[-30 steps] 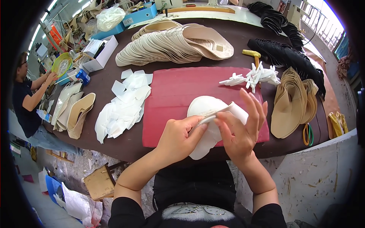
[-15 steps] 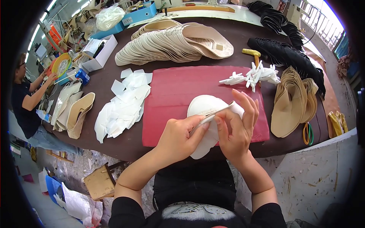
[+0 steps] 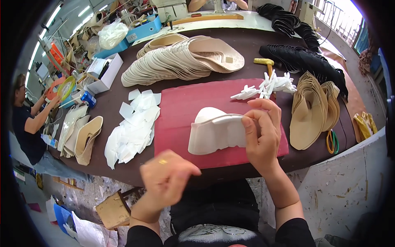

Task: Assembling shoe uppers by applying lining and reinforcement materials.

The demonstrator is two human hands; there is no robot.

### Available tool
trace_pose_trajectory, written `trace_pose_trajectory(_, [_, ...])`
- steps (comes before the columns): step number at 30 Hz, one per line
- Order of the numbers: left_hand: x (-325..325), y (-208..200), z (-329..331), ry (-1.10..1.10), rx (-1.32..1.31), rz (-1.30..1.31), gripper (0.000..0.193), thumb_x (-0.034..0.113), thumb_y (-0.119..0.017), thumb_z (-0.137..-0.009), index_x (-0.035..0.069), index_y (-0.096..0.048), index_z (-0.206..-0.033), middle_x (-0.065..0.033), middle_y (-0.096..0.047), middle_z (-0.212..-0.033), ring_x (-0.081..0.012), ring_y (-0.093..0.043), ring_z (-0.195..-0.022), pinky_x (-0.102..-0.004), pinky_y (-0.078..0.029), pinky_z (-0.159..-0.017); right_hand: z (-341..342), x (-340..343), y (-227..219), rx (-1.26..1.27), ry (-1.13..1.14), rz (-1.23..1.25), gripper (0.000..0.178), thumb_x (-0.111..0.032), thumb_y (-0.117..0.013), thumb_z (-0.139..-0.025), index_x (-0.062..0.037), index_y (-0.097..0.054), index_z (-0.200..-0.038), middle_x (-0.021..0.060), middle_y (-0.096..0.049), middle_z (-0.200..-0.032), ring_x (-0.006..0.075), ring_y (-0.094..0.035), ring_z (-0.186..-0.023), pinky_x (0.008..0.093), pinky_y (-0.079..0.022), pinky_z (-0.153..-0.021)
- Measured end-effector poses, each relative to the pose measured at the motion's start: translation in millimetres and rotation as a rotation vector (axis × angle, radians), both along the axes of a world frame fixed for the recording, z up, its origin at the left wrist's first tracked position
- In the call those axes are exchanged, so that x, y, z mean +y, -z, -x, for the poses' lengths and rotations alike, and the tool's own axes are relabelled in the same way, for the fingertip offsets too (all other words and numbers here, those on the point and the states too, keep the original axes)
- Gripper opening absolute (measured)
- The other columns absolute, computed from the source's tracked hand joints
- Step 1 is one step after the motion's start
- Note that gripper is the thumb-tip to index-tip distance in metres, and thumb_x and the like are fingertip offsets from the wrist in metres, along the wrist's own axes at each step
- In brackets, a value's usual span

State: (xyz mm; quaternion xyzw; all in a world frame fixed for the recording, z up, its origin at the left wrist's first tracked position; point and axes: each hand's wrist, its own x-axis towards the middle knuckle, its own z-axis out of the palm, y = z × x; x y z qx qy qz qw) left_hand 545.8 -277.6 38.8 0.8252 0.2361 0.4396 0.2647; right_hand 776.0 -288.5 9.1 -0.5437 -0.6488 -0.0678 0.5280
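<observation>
My right hand (image 3: pixel 265 136) pinches the right end of a cream shoe upper (image 3: pixel 218 138), thumb against fingers. The upper stands bent in a curve above the red mat (image 3: pixel 177 103), its long edge on top; whether it touches the mat I cannot tell. Apart from it, to the lower left near the table's front edge, is my left hand (image 3: pixel 166 175). Motion blurs that hand and its fingers look bent, with one pointing right. Small white strips (image 3: pixel 273 85) lie heaped at the mat's far right corner, beside a yellow-headed hammer (image 3: pixel 264 61).
White sheet pieces (image 3: pixel 133 127) are piled left of the mat. Behind it lies a long stack of cream shoe uppers (image 3: pixel 177 61). Tan pieces (image 3: pixel 306 115) and black pieces (image 3: pixel 304 66) are stacked on the right. Another person (image 3: pixel 31 123) works at the far left.
My left hand has let go of the shoe upper and moved down and left. The upper has swung round to a more level position, still held in my right hand.
</observation>
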Motion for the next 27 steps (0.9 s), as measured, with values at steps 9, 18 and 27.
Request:
trace_pose_trajectory(9, [26,23,-16,0.424,-0.789,1.032,0.048,0.003,-0.049,-0.093,0.001,-0.037,-0.14,-0.0247,-0.06,-0.115,-0.0286,-0.068,-0.081,-0.0268,-0.054,-0.059,10,-2,4,0.509,-0.393,0.155,0.016,-0.013,-0.061,-0.092,-0.0008,-0.066,-0.103,0.0131,-0.059,-0.115,0.0224,-0.055,-0.1,0.032,-0.045,-0.084])
trace_pose_trajectory(18, [122,-1,-60,-0.018,0.6,0.216,0.04,-0.003,-0.047,-0.085,0.0,-0.057,-0.123,-0.0131,-0.067,-0.111,-0.0309,-0.062,-0.1,-0.0342,-0.047,-0.088,-68,-32,45,0.434,-0.09,0.425,0.015,-0.008,-0.062,-0.091,0.0019,-0.069,-0.1,0.0012,-0.063,-0.066,0.008,-0.051,-0.053,0.0224,-0.04,-0.049])
trace_pose_trajectory(27, [96,59,-155,0.128,0.572,-0.368,0.054,0.012,-0.064,-0.083,0.007,-0.05,-0.135,-0.0165,-0.041,-0.149,-0.0376,-0.035,-0.139,-0.0551,-0.024,-0.114,-186,-52,72,-0.162,0.599,0.162,0.013,-0.006,-0.068,-0.084,-0.0034,-0.07,-0.097,0.0049,-0.063,-0.086,0.016,-0.054,-0.069,0.0269,-0.045,-0.062])
